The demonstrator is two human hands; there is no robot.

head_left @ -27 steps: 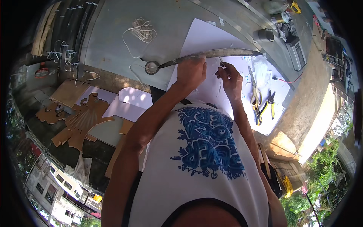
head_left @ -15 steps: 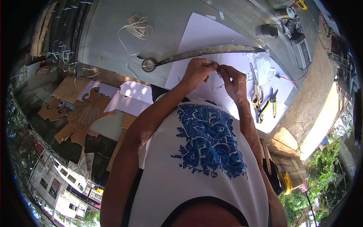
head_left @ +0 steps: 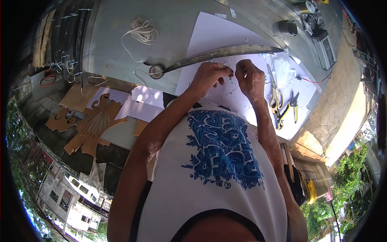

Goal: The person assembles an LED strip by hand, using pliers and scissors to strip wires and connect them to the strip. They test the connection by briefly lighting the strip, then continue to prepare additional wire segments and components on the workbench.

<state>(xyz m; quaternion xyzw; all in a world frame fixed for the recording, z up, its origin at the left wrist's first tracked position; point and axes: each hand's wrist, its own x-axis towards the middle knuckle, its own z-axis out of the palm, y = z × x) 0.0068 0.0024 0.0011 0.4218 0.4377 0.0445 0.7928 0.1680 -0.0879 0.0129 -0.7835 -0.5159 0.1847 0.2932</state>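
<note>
My left hand [head_left: 209, 77] is closed in a pinch over the white sheet [head_left: 197, 44], its thumb and fingertips on a thin strand [head_left: 232, 85] with small blue bits along it. To its right, my right hand [head_left: 251, 80] is curled with fingertips together; anything in them is too small to make out. A narrow gap separates the two hands. Just beyond them lies a long, curved, dark blade-shaped strip [head_left: 221, 52], with a roll of tape [head_left: 156, 71] at its left end. Scissors [head_left: 275, 99] and yellow-and-black pliers [head_left: 292, 108] rest right of my right hand.
A bundle of white cord [head_left: 143, 32] lies at the far left of the grey table [head_left: 109, 44]. Clear plastic [head_left: 282, 66] sits beyond the scissors. A grey box [head_left: 323, 49] and a dark round container [head_left: 288, 27] stand at right. Brown cut-out panels [head_left: 94, 121] lie at left.
My right hand has drawn a little to the right, away from my left, so the fingertips are now apart. My left hand has barely moved. The view has shifted slightly.
</note>
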